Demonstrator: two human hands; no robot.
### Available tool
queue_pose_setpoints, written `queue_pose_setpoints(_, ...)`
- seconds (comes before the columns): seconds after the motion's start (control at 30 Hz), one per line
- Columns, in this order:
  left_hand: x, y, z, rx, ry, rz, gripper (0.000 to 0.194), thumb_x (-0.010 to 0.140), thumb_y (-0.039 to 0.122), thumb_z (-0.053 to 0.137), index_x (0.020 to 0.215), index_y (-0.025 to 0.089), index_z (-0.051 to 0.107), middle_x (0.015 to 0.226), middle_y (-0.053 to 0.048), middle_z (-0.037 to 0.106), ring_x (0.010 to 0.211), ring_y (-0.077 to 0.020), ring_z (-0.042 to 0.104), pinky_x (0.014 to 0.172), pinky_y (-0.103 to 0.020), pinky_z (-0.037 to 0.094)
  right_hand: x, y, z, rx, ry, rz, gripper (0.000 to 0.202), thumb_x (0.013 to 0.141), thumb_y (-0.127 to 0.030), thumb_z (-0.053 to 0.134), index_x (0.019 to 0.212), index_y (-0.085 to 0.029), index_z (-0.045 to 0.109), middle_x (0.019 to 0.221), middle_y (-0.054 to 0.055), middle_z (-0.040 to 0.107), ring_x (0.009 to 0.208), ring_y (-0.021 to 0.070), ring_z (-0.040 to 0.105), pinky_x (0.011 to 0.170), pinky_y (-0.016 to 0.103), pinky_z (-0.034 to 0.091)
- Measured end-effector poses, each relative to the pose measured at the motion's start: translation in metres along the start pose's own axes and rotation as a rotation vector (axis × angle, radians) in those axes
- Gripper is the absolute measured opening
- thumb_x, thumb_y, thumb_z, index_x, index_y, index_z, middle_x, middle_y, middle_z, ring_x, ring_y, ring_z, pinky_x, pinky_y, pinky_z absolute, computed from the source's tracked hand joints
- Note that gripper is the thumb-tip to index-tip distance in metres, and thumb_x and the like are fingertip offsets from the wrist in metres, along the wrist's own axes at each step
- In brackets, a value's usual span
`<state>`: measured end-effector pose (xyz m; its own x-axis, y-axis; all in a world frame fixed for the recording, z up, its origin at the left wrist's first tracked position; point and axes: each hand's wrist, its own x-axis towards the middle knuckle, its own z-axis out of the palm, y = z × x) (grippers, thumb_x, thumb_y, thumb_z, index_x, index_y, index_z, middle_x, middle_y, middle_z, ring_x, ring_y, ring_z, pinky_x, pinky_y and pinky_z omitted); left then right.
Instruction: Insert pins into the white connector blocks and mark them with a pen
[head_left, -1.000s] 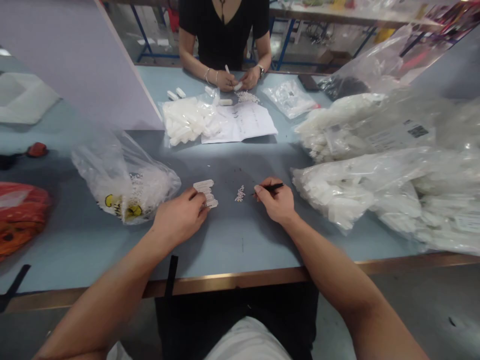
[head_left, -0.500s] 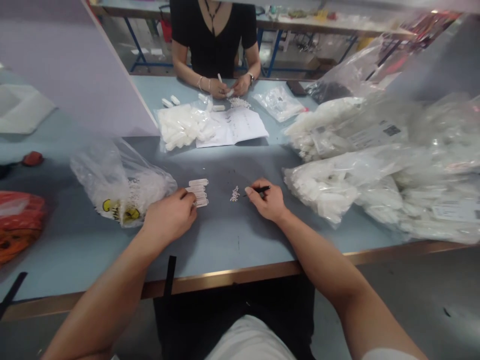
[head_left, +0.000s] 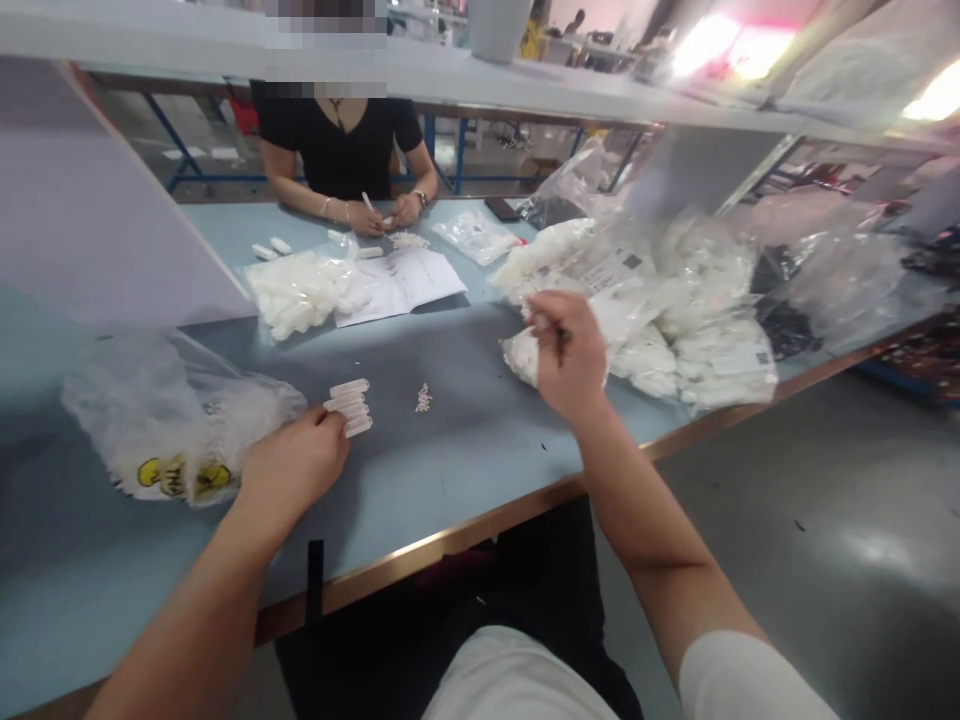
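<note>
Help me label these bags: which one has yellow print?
The one at far left, nearest the left hand: that bag carries yellow print, while the white-filled bags show no yellow.

Pinkish glare [head_left: 761,48] washes out the upper right.

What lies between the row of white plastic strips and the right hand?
A small pile of tiny white pieces, on the blue-grey tabletop, in the head view.

Strips [head_left: 350,391] on table [head_left: 442,505], bag [head_left: 187,420] to left, bits [head_left: 424,399] to right (paper sheet [head_left: 416,285] lying behind)
</note>
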<state>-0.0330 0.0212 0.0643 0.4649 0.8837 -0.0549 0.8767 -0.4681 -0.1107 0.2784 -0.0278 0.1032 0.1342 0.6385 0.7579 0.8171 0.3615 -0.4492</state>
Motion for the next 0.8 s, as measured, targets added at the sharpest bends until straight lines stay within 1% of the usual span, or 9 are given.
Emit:
queue_pose_setpoints(0.1,-0.002,0.002,0.000,0.014,0.048,0.002,0.038,0.091,0.026,0.029,0.092,0.017,0.065,0.102,-0.015,0.065,0.079,-0.0271,0.064,0.056,-0.034,0.041,0.010,0.030,-0.041,-0.348,0.072,0.153,0.025,0.082,-0.011,0.042,0.094,-0.020,0.062,0.094,0.008,0.062,0.093,0.0217,0.060,0.087,0.039,0.046)
queue_pose_setpoints(0.2,-0.004,0.008,0.002,0.030,0.142,-0.033,0.041,0.093,0.029,0.026,0.098,0.018,0.065,0.102,-0.014,0.065,0.076,-0.0261,0.064,0.054,-0.032,0.039,0.016,0.063,-0.061,-0.571,-0.198,0.328,0.017,0.078,-0.013,0.049,0.075,-0.021,0.063,0.078,0.007,0.064,0.085,0.0241,0.061,0.080,0.041,0.046)
queue_pose_setpoints(0.33,-0.005,0.016,0.009,-0.024,0.245,-0.058,0.040,0.094,0.035,0.028,0.109,0.021,0.062,0.108,-0.011,0.065,0.079,-0.0257,0.063,0.056,-0.033,0.040,0.020,0.102,-0.050,-0.618,-0.420,0.377,0.004,0.074,-0.020,0.065,0.073,-0.020,0.061,0.071,0.007,0.065,0.080,0.0259,0.063,0.074,0.039,0.046)
queue_pose_setpoints(0.43,-0.005,0.020,0.016,-0.117,0.272,-0.033,0.037,0.093,0.035,0.033,0.111,0.021,0.063,0.113,-0.009,0.065,0.086,-0.0243,0.064,0.062,-0.033,0.043,0.018,0.122,-0.030,-0.608,-0.508,0.337,0.023,0.069,-0.024,0.073,0.058,-0.021,0.052,0.057,0.005,0.058,0.069,0.0245,0.063,0.066,0.036,0.046)
queue_pose_setpoints(0.5,-0.004,0.021,0.020,-0.146,0.266,-0.011,0.036,0.093,0.034,0.034,0.111,0.021,0.063,0.113,-0.008,0.065,0.089,-0.0235,0.064,0.064,-0.032,0.044,0.016,0.127,-0.022,-0.620,-0.534,0.288,0.025,0.068,-0.020,0.073,0.055,-0.021,0.051,0.057,0.006,0.058,0.067,0.0233,0.062,0.064,0.035,0.046)
queue_pose_setpoints(0.57,-0.004,0.021,0.024,-0.157,0.262,-0.010,0.035,0.093,0.033,0.035,0.111,0.022,0.063,0.114,-0.008,0.065,0.090,-0.0230,0.064,0.063,-0.031,0.044,0.016,0.123,-0.024,-0.656,-0.510,0.292,0.016,0.070,-0.017,0.069,0.060,-0.019,0.057,0.065,0.007,0.062,0.070,0.0226,0.062,0.066,0.035,0.047)
queue_pose_setpoints(0.67,-0.005,0.022,0.027,-0.192,0.273,-0.003,0.033,0.092,0.031,0.037,0.109,0.022,0.063,0.112,-0.007,0.066,0.090,-0.0223,0.064,0.063,-0.031,0.045,0.019,0.095,-0.043,-0.711,-0.423,0.307,0.006,0.079,-0.019,0.061,0.081,-0.016,0.065,0.087,0.014,0.065,0.079,0.0257,0.063,0.072,0.041,0.047)
queue_pose_setpoints(0.73,-0.005,0.023,0.029,-0.249,0.280,0.024,0.032,0.092,0.030,0.037,0.109,0.022,0.063,0.111,-0.006,0.066,0.091,-0.0212,0.064,0.066,-0.030,0.046,0.022,0.065,-0.056,-0.729,-0.206,0.291,0.018,0.081,-0.025,0.060,0.097,-0.019,0.065,0.100,0.014,0.065,0.087,0.0264,0.062,0.078,0.043,0.046)
queue_pose_setpoints(0.8,-0.004,0.023,0.029,-0.338,0.278,0.051,0.031,0.092,0.030,0.038,0.109,0.022,0.063,0.109,-0.006,0.065,0.092,-0.0196,0.063,0.071,-0.029,0.047,0.024,0.032,-0.059,-0.598,-0.041,0.219,0.021,0.083,-0.029,0.059,0.102,-0.021,0.065,0.102,0.012,0.065,0.090,0.0241,0.062,0.082,0.040,0.046)
